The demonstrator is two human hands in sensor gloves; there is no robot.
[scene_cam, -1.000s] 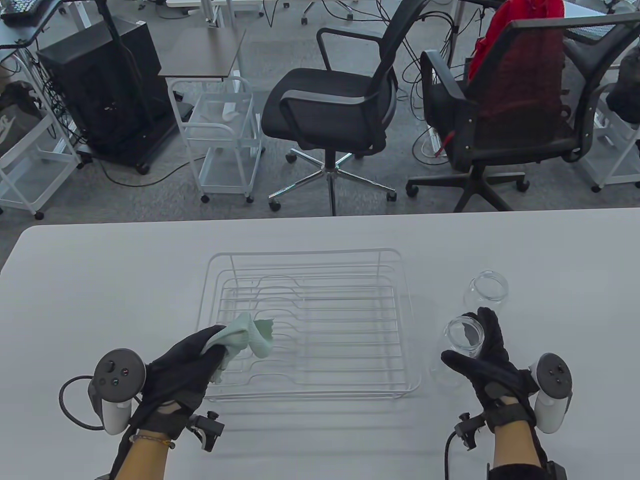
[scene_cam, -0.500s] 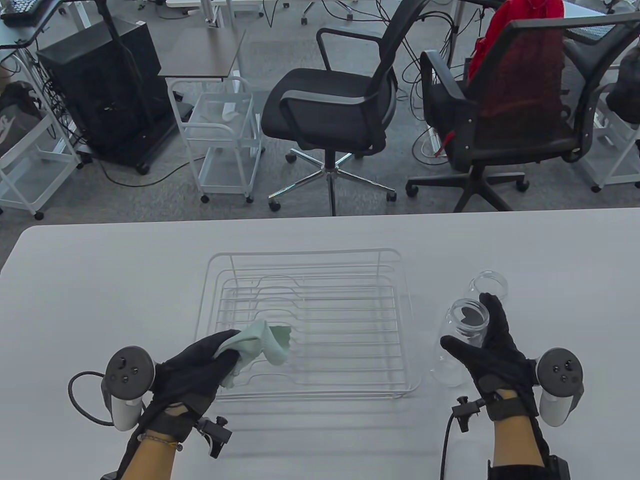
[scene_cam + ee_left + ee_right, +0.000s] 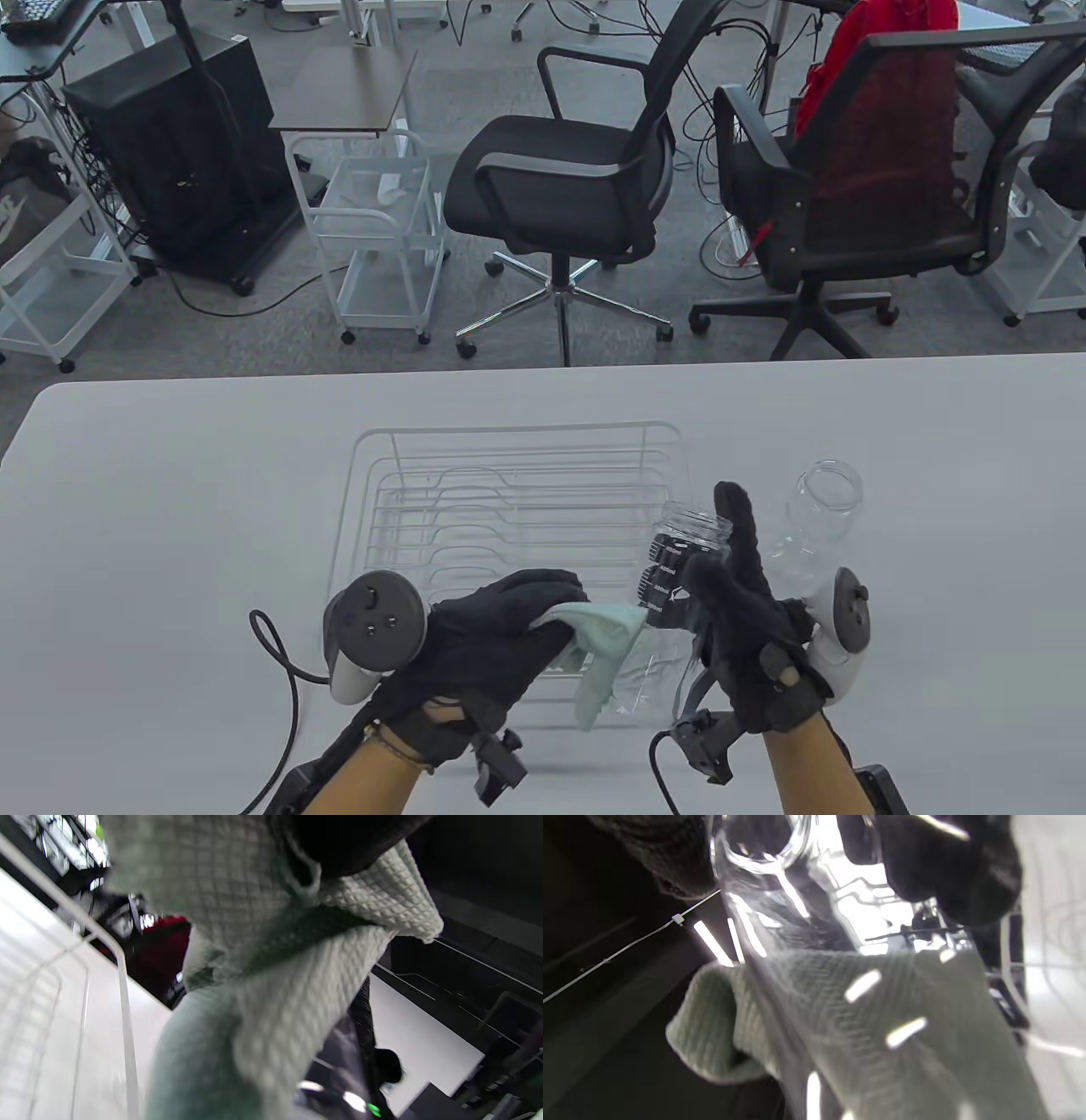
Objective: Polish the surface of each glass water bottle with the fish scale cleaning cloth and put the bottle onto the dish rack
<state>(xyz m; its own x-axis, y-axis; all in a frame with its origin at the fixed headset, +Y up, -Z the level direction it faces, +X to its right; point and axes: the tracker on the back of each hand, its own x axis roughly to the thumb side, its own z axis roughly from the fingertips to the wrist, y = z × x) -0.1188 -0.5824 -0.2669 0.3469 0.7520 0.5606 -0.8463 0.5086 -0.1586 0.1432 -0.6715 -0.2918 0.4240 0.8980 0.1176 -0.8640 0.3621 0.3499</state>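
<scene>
Two clear glass bottles are in sight: one (image 3: pixel 679 564) is gripped in the right hand (image 3: pixel 747 628), lifted off the table and tilted with its open mouth pointing away and up, over the near right corner of the dish rack (image 3: pixel 517 509); it carries dark printed markings on its side, and the right wrist view shows its ringed mouth and bright reflections down the wall. The right fingers curl round its body, one finger stretched up beside the neck. The other bottle (image 3: pixel 819 509) stands upright on the table (image 3: pixel 170 509), just right of the rack and behind the right hand, apart from it. Closed around a bunched pale green cloth (image 3: pixel 602 645) with a fine waffle-like weave, the left hand (image 3: pixel 501 637) holds it against the lower side of the held bottle, a loose tail hanging down. The white wire rack holds nothing, its floor open from the middle to the far rail, and bare tabletop stretches wide to the left and far side
</scene>
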